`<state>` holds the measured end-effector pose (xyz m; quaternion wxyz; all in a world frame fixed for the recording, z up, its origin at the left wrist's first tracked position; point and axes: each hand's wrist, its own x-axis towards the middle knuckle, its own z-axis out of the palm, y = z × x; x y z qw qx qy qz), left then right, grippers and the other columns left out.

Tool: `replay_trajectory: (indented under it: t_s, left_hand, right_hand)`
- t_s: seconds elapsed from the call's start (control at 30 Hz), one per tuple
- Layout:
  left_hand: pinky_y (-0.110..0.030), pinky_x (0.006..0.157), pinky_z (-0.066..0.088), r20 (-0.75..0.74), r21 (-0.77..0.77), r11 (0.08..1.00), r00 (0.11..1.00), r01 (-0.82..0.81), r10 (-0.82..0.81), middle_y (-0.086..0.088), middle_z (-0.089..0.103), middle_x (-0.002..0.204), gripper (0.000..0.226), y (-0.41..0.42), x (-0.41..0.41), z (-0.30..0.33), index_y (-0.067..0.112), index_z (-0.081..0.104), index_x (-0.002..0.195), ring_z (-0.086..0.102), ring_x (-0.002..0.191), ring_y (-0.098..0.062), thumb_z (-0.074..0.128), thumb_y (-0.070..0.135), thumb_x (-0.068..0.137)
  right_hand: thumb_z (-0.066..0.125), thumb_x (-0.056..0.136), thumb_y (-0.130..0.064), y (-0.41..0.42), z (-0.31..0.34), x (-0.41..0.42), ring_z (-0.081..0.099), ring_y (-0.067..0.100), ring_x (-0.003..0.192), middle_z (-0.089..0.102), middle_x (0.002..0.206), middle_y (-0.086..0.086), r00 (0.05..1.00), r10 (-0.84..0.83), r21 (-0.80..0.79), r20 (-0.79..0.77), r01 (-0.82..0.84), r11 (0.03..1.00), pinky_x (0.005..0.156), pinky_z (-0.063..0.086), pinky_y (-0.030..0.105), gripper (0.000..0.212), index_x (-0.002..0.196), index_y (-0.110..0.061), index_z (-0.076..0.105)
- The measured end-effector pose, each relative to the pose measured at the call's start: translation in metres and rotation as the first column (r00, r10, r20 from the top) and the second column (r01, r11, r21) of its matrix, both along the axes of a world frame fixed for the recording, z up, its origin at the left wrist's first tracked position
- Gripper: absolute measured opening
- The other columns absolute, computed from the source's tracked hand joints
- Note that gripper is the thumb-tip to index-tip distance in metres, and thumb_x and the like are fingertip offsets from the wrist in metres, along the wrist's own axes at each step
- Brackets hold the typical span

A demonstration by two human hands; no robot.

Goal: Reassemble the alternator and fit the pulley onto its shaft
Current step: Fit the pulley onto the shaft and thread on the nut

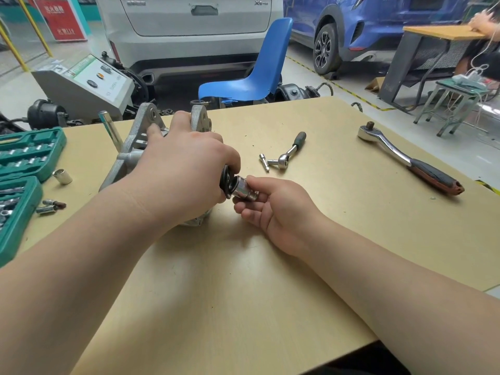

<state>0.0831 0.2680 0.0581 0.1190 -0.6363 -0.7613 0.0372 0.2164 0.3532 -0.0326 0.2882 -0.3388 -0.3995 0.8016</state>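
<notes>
1. Right hand near tabletop centre, palm up, pinches chrome socket vs black pulley.
2. Left hand grips alternator, lying on tabletop left of centre, pulley end twd right hand.
3. Big ratchet far right; small ratchet mid; green socket case left.

This is a car repair workshop or training garage. A white car fills the top centre of the frame with its rear bumper facing the camera, and a blue car stands at upper right beside yellow floor lines. On the wooden workbench lie a large ratchet at right and green socket trays at the left edge. A grey test console sits at upper left.
</notes>
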Motion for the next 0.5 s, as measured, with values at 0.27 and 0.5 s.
replay_trajectory:
  t_s: [0.27, 0.5]
  left_hand:
    - [-0.062, 0.113, 0.038, 0.045, 0.024, 0.999, 0.999, -0.022, 0.021, 0.014, 0.062, 0.141, 0.057, 0.0009, -0.0005, -0.0007, 0.050, 0.045, 0.143, 0.030, 0.138, -0.031, 0.076, 0.048, 0.095]
    - [-0.060, 0.111, 0.040, 0.021, 0.005, 0.999, 0.999, -0.042, 0.041, 0.007, 0.067, 0.129, 0.044, 0.0029, -0.0020, -0.0009, 0.035, 0.061, 0.134, 0.033, 0.133, -0.031, 0.077, 0.049, 0.095]
  right_hand:
    - [0.070, 0.098, -0.011, 0.0019, -0.0051, 0.0027, 0.070, 0.022, 0.068, 0.075, 0.091, 0.017, 1.000, -0.014, 0.134, -0.027, 0.017, 0.991, 0.057, 0.054, 0.025, 0.022, 0.113, 0.006, 0.068]
    - [0.085, 0.075, -0.005, 0.0030, -0.0086, 0.0067, 0.077, 0.030, 0.078, 0.078, 0.101, 0.019, 0.994, -0.097, 0.366, -0.055, 0.111, 0.924, 0.071, 0.060, 0.032, 0.038, 0.111, -0.004, 0.073]
